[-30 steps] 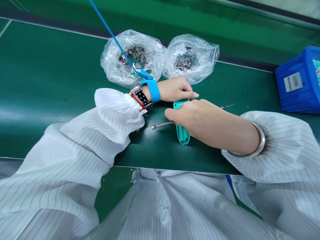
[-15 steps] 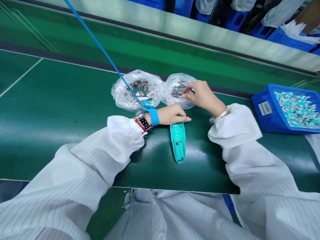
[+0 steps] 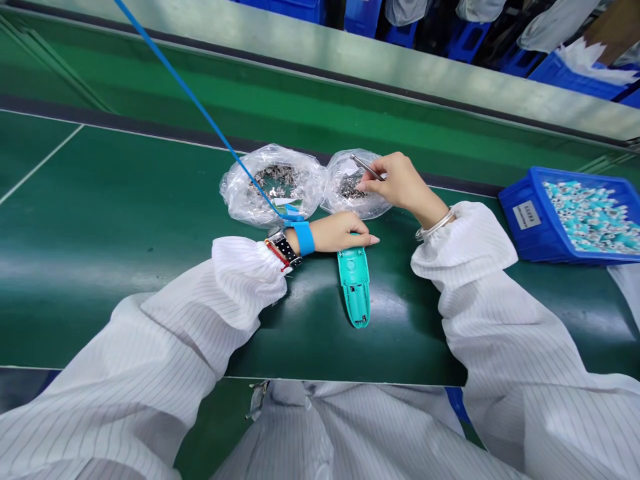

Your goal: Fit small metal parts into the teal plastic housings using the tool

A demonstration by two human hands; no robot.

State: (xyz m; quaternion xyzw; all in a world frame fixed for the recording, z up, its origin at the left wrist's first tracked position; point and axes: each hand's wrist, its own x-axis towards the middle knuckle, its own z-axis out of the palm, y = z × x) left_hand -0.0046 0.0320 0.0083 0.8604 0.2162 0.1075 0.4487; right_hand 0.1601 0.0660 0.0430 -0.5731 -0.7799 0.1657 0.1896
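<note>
My left hand is closed over the far end of a teal plastic housing half, which lies hollow side up on the green work surface. A few small dark and metal pieces sit inside the shell. My right hand grips slim metal tweezers, one end pointing up and left. Its fingertips reach into the right clear plastic bag, at a heap of small metal parts. Whether the fingertips pinch a part is too small to tell. Left of it stands another open plastic bag with small metal pieces.
A blue bin full of teal and white parts stands at the right. From my left wrist strap a blue cord runs up and left. Behind the green belt rises a ledge, with blue crates beyond.
My right hand has shifted slightly within the right bag, and the tweezers lie at a steeper tilt. The left hand stays on the housing. The whole view has moved slightly.
</note>
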